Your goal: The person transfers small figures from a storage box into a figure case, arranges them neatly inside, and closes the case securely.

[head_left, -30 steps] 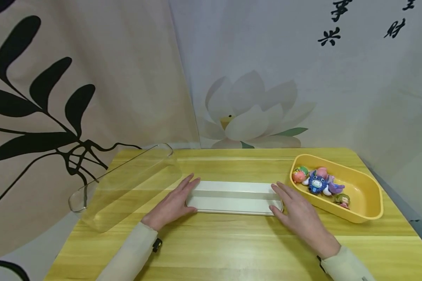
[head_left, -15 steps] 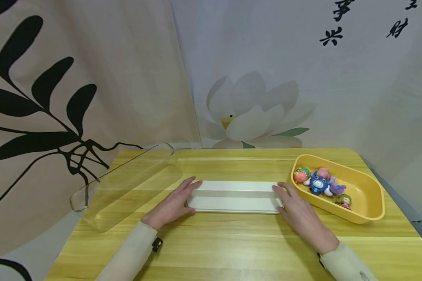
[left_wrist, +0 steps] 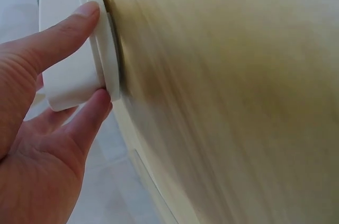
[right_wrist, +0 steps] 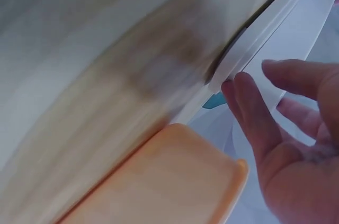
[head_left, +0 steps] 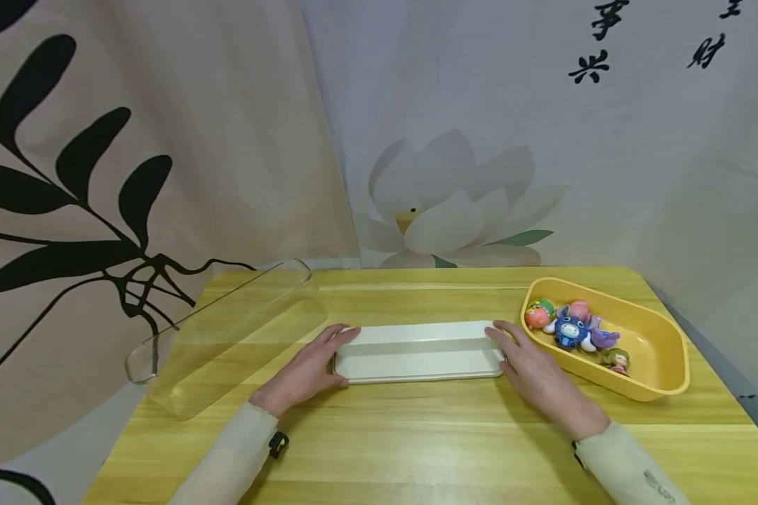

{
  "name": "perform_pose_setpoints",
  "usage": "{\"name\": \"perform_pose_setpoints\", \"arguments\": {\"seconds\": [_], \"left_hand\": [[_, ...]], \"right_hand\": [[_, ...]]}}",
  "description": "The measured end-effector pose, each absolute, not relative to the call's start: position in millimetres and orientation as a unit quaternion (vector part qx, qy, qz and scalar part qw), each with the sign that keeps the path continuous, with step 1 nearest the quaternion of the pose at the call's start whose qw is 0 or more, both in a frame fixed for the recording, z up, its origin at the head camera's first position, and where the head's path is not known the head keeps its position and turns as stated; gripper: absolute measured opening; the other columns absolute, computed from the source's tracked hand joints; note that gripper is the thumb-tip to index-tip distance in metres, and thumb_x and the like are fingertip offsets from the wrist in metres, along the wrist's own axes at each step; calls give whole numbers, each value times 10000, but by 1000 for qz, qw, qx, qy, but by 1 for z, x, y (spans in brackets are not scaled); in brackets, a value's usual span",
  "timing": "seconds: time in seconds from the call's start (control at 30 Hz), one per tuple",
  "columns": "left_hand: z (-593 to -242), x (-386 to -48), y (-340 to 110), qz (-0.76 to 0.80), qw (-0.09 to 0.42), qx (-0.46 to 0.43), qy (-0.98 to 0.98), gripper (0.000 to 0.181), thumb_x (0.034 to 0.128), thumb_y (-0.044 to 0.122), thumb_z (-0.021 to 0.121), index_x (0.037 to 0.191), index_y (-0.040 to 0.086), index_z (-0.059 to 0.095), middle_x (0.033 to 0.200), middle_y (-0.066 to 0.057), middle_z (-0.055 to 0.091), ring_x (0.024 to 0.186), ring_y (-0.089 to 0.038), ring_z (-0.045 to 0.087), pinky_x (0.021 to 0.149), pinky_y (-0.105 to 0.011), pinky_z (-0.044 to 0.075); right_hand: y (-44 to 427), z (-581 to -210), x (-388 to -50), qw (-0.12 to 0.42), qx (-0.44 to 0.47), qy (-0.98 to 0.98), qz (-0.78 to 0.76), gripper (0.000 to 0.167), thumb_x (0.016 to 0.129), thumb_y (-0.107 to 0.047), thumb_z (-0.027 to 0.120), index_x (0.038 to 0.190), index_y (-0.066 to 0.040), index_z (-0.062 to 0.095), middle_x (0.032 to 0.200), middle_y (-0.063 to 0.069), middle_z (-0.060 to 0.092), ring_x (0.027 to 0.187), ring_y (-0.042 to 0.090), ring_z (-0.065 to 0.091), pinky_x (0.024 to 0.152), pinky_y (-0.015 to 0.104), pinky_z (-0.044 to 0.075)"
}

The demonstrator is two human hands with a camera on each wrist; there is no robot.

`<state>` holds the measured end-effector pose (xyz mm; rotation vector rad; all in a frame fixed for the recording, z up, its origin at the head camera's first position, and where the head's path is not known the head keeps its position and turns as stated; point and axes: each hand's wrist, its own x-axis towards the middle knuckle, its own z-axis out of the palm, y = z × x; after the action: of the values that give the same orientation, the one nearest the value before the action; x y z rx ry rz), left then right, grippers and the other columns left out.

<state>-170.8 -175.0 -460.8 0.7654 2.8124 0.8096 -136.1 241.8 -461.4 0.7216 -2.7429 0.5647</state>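
Observation:
A long white rectangular box (head_left: 420, 359) with a stepped top lies crosswise on the wooden table, between both hands. My left hand (head_left: 306, 370) grips its left end. In the left wrist view the thumb presses the box's side near the rim, while fingertips touch the end by the tabletop. My right hand (head_left: 543, 382) holds the right end, fingers at the far corner and thumb at the near one. From the right wrist, fingertips (right_wrist: 244, 83) meet the box's rim (right_wrist: 238, 60). The far fingers of both hands are partly hidden.
A clear plastic cover (head_left: 240, 337) lies at the left, its end jutting past the table edge. On the right stands a yellow tray (head_left: 660, 351) with several small toy figures (head_left: 571, 330). A printed curtain (head_left: 455, 84) hangs behind the table (head_left: 417, 449).
My right hand has closed in on the box's right end and shifted slightly left. The box has turned a little, its right end now slightly farther back. My left hand stays at its end.

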Motion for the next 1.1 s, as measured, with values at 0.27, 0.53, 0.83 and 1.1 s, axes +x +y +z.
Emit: {"name": "perform_pose_setpoints", "arguments": {"seconds": [0.27, 0.53, 0.83, 1.1], "left_hand": [[-464, -168, -174, 260, 43, 255, 931, 913, 797, 109, 909, 1578, 141, 437, 1560, -90, 439, 1291, -277, 554, 1045, -441, 545], [-464, -169, -174, 258, 33, 261, 930, 911, 787, 109, 915, 1570, 132, 450, 1545, -88, 453, 1245, -258, 576, 1015, -435, 562], [-464, -170, -177, 267, 46, 260, 927, 912, 801, 121, 907, 1581, 135, 435, 1574, -82, 426, 1280, -260, 559, 1045, -436, 544], [-464, -170, -176, 261, 47, 256, 929, 912, 803, 132, 907, 1581, 136, 432, 1582, -76, 419, 1235, -244, 582, 1025, -426, 556]], "right_hand": [[245, -455, -134, 95, 234, -947, 196, 593, 936, -30, 739, 1479, 23, 508, 1533, 250, 465, 1314, 431, 555, 1000, 585, 542], [269, -423, -122, 181, 183, -945, 204, 421, 932, -85, 744, 1335, -29, 637, 1343, 198, 650, 1140, 419, 658, 843, 609, 587], [339, -401, -116, 180, 59, -955, 226, 422, 993, -163, 693, 1369, 7, 604, 1247, 295, 638, 893, 421, 643, 652, 522, 540], [375, -408, -115, 148, 31, -962, 228, 536, 1010, -211, 675, 1457, 33, 508, 1390, 372, 517, 1181, 577, 500, 849, 764, 427]]}}
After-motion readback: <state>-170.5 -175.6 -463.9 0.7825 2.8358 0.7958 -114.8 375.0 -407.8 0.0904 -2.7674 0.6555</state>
